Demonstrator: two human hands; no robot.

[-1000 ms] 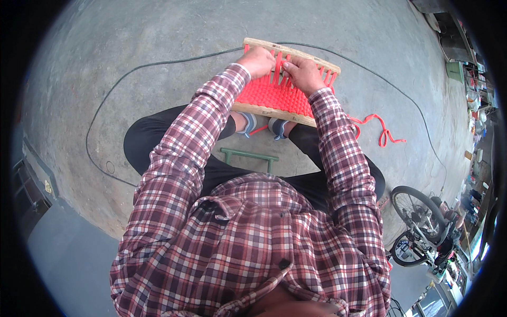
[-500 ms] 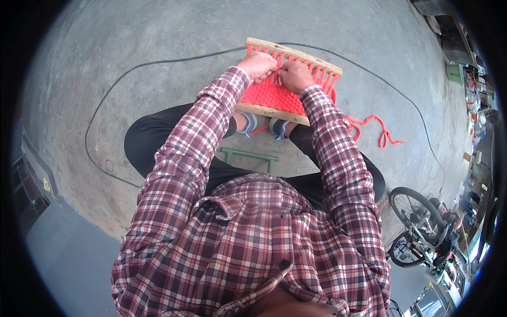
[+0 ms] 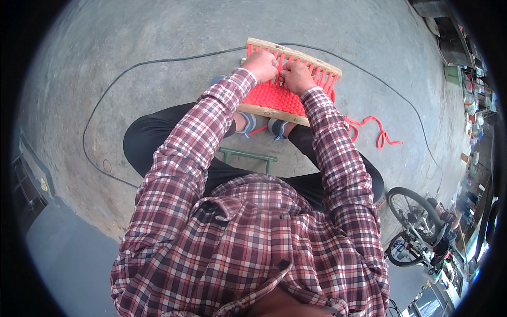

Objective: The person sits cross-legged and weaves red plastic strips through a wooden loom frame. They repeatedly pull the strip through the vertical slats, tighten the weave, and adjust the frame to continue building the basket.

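A small wooden frame strung with red cords stands tilted in front of my feet. Its near half carries a dense red woven panel; the far half shows separate cords running up to the far bar. My left hand is closed over the cords left of the middle, fingertips pinching red cord. Close beside it, my right hand is closed too, its thumb and forefinger on red cord. The fingertips almost meet, and the strand between them is partly hidden. A loose tail of red cord trails onto the floor at the right.
A dark cable loops across the concrete floor around the frame. A green metal bar lies between my legs. At the right stands a bicycle, with cluttered shelves and goods along the far right edge.
My left hand has shifted slightly right, closer to the right hand, and its wrist has turned a little. The right hand and the frame have hardly moved.
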